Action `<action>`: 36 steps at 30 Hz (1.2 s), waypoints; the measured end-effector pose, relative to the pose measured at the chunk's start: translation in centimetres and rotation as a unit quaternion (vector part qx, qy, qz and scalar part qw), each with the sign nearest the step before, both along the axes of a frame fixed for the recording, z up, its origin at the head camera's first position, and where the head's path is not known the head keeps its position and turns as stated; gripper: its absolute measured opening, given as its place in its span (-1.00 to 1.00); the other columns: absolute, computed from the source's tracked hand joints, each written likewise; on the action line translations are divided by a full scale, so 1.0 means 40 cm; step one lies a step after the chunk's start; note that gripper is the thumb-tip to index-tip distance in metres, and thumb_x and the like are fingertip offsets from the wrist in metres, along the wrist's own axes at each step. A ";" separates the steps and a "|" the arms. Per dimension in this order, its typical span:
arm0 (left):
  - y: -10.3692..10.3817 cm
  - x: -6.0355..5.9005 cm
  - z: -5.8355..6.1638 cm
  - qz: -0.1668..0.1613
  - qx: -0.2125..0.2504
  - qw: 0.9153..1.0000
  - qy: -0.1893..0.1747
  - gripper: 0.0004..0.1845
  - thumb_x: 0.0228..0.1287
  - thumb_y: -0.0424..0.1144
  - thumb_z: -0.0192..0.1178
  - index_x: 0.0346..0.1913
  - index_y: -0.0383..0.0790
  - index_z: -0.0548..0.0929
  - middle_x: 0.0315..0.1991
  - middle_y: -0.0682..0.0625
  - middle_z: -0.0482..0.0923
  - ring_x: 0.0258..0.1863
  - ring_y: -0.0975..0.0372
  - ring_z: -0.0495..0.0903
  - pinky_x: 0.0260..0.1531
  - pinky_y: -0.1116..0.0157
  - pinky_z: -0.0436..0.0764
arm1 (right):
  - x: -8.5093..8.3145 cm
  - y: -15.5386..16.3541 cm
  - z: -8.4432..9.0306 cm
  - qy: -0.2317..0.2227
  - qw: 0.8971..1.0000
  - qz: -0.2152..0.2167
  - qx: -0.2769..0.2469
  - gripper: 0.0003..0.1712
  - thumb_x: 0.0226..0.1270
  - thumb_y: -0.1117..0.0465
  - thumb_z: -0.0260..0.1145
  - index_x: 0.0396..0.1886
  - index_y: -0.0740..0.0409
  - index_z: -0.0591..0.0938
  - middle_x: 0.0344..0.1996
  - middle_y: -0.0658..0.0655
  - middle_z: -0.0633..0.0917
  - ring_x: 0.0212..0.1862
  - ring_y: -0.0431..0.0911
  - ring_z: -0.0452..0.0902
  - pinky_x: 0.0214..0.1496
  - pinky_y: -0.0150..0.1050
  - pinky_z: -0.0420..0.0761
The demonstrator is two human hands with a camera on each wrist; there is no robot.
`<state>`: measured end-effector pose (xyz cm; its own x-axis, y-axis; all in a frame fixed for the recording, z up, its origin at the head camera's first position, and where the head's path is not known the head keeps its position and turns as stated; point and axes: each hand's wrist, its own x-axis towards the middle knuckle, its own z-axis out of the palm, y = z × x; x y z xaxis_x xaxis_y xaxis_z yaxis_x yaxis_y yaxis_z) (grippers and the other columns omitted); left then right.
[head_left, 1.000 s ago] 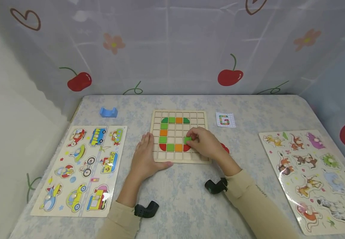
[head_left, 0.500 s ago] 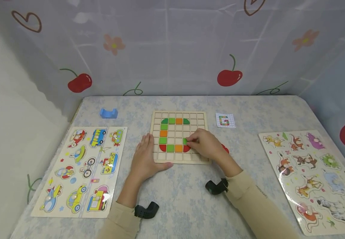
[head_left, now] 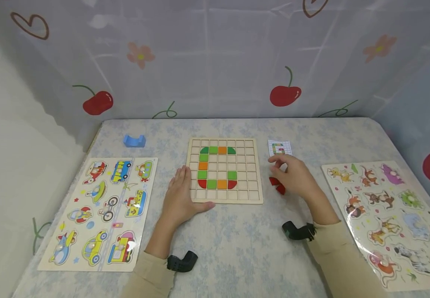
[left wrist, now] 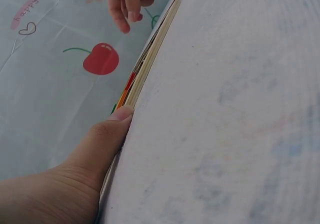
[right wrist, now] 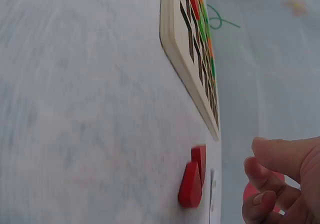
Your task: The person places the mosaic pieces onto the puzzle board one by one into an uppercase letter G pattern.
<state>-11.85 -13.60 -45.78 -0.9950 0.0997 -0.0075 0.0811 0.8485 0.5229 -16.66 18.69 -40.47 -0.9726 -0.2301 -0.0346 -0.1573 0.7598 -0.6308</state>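
My left hand (head_left: 179, 198) lies at the near left corner of a square wooden grid board (head_left: 246, 159). Its fingers run straight along the left side, and the thumb touches the front edge. Green, orange and red tiles form an open C-like outline on the grid. A light green square tile (head_left: 231, 175) sits in the cell above the red rounded corner tile (head_left: 232, 184). Right of the board, my right hand (head_left: 295, 176) hovers with loosely bent fingers and nothing between thumb and fingertips. Red pieces (right wrist: 190, 185) lie on the table under it, partly covered in the head view.
A small pattern card (head_left: 279, 147) lies beyond the right hand, partly overlapped by it. A vehicle puzzle board (head_left: 103, 225) lies at left, an animal puzzle board (head_left: 364, 221) at right. A blue curved block (head_left: 134, 141) stands at the back left.
My right hand has let go of the green square tile, now in its cell, and moved right over the red pieces. The left hand has stayed put.
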 end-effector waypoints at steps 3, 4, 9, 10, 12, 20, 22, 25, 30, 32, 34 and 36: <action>0.000 0.000 0.000 -0.001 -0.002 1.000 0.000 0.39 -0.32 0.44 0.36 0.50 -0.24 -0.09 0.54 -0.12 -0.18 0.53 0.06 -0.22 0.48 -0.01 -0.07 | 0.003 0.038 0.001 -0.024 0.999 -0.017 0.014 -0.68 0.36 0.14 0.20 0.06 0.13 0.56 -0.22 0.12 0.56 -0.56 -0.08 0.34 -0.53 -0.27 0.42; 0.000 0.000 0.000 -0.003 -0.001 1.000 0.001 0.39 -0.31 0.43 0.36 0.50 -0.25 -0.09 0.53 -0.13 -0.18 0.53 0.05 -0.22 0.47 -0.02 -0.07 | 0.005 0.047 0.001 -0.033 0.999 -0.020 0.019 -0.68 0.35 0.13 0.20 0.05 0.12 0.56 -0.22 0.13 0.57 -0.53 -0.07 0.36 -0.50 -0.28 0.43; -0.002 0.000 -0.003 -0.002 0.001 1.000 0.001 0.39 -0.31 0.45 0.34 0.50 -0.24 -0.09 0.54 -0.12 -0.18 0.53 0.05 -0.23 0.47 -0.01 -0.07 | 0.018 0.068 -0.002 -0.069 0.996 -0.014 0.050 -0.73 0.33 0.07 0.23 -0.04 0.06 0.60 -0.22 0.10 0.60 -0.28 -0.04 0.45 -0.29 -0.23 0.46; -0.002 0.001 -0.004 -0.001 0.000 1.000 0.000 0.40 -0.32 0.46 0.34 0.50 -0.23 -0.10 0.54 -0.12 -0.19 0.53 0.06 -0.23 0.48 0.00 -0.07 | 0.022 0.069 -0.002 -0.074 0.996 -0.010 0.056 -0.74 0.32 0.06 0.25 -0.07 0.05 0.61 -0.24 0.09 0.60 -0.25 -0.03 0.45 -0.26 -0.23 0.45; -0.002 0.001 -0.006 -0.001 0.000 1.000 -0.001 0.40 -0.32 0.48 0.32 0.50 -0.23 -0.10 0.54 -0.11 -0.20 0.53 0.07 -0.24 0.48 0.01 -0.08 | 0.030 0.070 -0.002 -0.084 0.994 -0.001 0.068 -0.71 0.26 0.01 0.30 -0.11 0.05 0.61 -0.28 0.06 0.59 -0.23 -0.06 0.44 -0.25 -0.24 0.42; -0.002 0.000 -0.005 -0.003 0.002 1.000 0.002 0.40 -0.32 0.46 0.34 0.50 -0.23 -0.09 0.54 -0.12 -0.19 0.53 0.06 -0.23 0.47 -0.01 -0.07 | 0.050 0.077 -0.006 -0.098 0.990 -0.007 0.105 -0.63 0.07 -0.06 0.44 -0.22 0.05 0.63 -0.33 0.05 0.57 -0.29 -0.08 0.41 -0.31 -0.27 0.36; -0.001 0.000 -0.004 -0.004 0.003 1.000 0.002 0.40 -0.32 0.46 0.34 0.50 -0.24 -0.09 0.54 -0.12 -0.19 0.53 0.06 -0.23 0.47 -0.02 -0.07 | 0.052 0.079 -0.010 -0.097 0.991 -0.002 0.096 -0.68 0.10 0.00 0.43 -0.23 0.04 0.62 -0.34 0.05 0.56 -0.29 -0.07 0.40 -0.30 -0.27 0.36; -0.001 0.000 -0.004 -0.003 0.002 1.000 0.002 0.40 -0.32 0.46 0.34 0.50 -0.23 -0.09 0.54 -0.12 -0.19 0.53 0.06 -0.23 0.47 -0.02 -0.07 | 0.053 0.082 -0.017 -0.095 0.993 0.009 0.073 -0.75 0.14 0.10 0.41 -0.23 0.03 0.57 -0.32 0.04 0.57 -0.29 -0.07 0.39 -0.30 -0.27 0.36; -0.002 0.000 -0.004 -0.002 -0.001 1.000 0.003 0.40 -0.32 0.46 0.34 0.50 -0.24 -0.09 0.54 -0.11 -0.19 0.53 0.06 -0.23 0.48 -0.01 -0.07 | 0.050 0.082 -0.021 -0.086 0.995 0.022 0.042 -0.80 0.20 0.21 0.35 -0.22 0.03 0.52 -0.30 0.05 0.58 -0.28 -0.06 0.42 -0.30 -0.27 0.40; -0.002 0.001 -0.005 -0.002 -0.002 1.000 0.002 0.40 -0.32 0.46 0.34 0.50 -0.24 -0.09 0.54 -0.11 -0.19 0.53 0.07 -0.23 0.48 -0.01 -0.07 | 0.045 0.078 -0.019 -0.079 0.996 0.025 0.035 -0.82 0.23 0.22 0.33 -0.20 0.03 0.52 -0.28 0.05 0.59 -0.27 -0.06 0.43 -0.28 -0.27 0.43; -0.002 0.000 -0.006 -0.003 -0.002 1.000 0.002 0.40 -0.32 0.47 0.33 0.50 -0.24 -0.09 0.54 -0.11 -0.20 0.53 0.07 -0.24 0.48 -0.01 -0.07 | 0.034 0.069 -0.019 -0.069 0.997 0.028 0.027 -0.83 0.25 0.22 0.31 -0.19 0.03 0.53 -0.27 0.06 0.60 -0.27 -0.06 0.45 -0.28 -0.26 0.45; -0.001 0.000 -0.006 -0.002 -0.003 1.000 0.002 0.40 -0.32 0.47 0.33 0.50 -0.23 -0.09 0.54 -0.10 -0.20 0.53 0.08 -0.24 0.48 0.00 -0.08 | 0.021 0.055 -0.017 -0.064 0.997 0.026 0.016 -0.84 0.26 0.20 0.30 -0.18 0.02 0.54 -0.26 0.06 0.60 -0.28 -0.07 0.46 -0.28 -0.26 0.47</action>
